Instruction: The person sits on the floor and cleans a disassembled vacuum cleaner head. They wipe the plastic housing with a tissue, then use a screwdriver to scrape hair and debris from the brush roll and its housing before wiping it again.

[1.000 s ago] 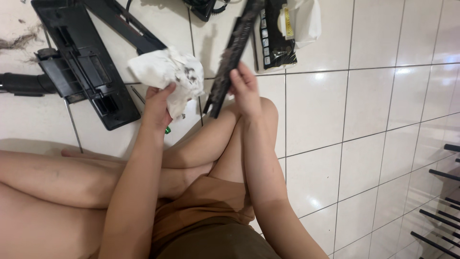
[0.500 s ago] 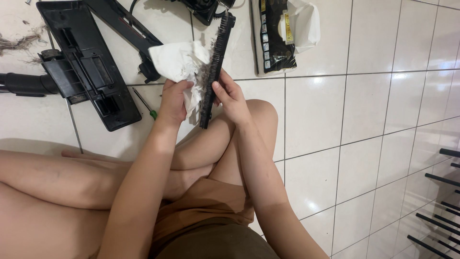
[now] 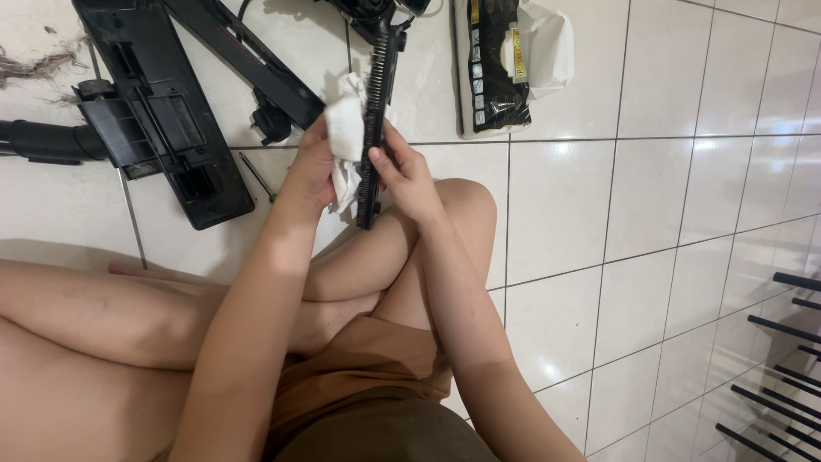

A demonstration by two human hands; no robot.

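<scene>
I sit on a white tiled floor with my legs crossed. My right hand (image 3: 409,175) grips a long black brush strip (image 3: 375,94), held almost upright over my knee. My left hand (image 3: 310,171) holds a crumpled white wipe (image 3: 345,128) pressed against the left side of the strip, near its middle. The strip's lower end reaches down to my knee, and its top end points at black parts lying at the upper edge of view.
A black vacuum floor head (image 3: 154,111) lies upside down at upper left with a black tube (image 3: 38,141) beside it. A small green-handled screwdriver (image 3: 256,178) lies near it. A pack of wipes (image 3: 500,64) sits at top centre. Dust and hair clumps (image 3: 38,64) lie far left. Black rack bars (image 3: 778,359) show at right.
The strip has swung from tilted to nearly upright. My left hand has brought the wipe from beside the strip onto it and slid it along the strip.
</scene>
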